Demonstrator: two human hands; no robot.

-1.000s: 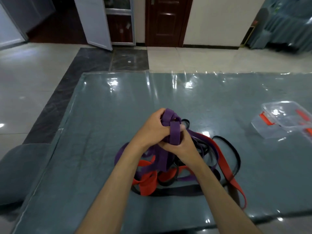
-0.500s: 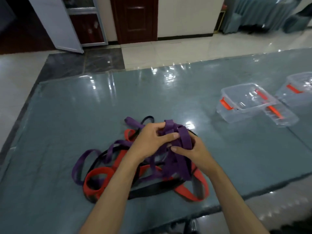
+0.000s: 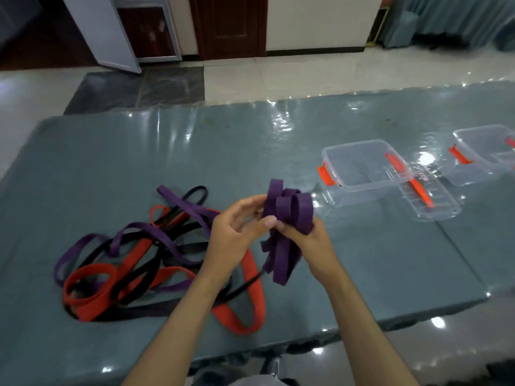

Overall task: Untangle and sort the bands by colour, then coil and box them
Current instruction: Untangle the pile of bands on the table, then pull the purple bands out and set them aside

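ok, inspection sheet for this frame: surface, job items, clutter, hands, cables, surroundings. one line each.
Surface: table under a glossy grey-green cover, with glare spots.
Job's things: coiled purple band held above the table; tangle of purple, red and black bands lying on the left; two clear boxes with orange latches, near box open, its lid leaning against it, far box at the right edge.
Clutter: nothing seen.
Hands: left hand pinches the coil; right hand grips it from below.
Cables: nothing seen.
Surroundings: tiled floor, dark wooden door, an open white door, draped cloth at far right.
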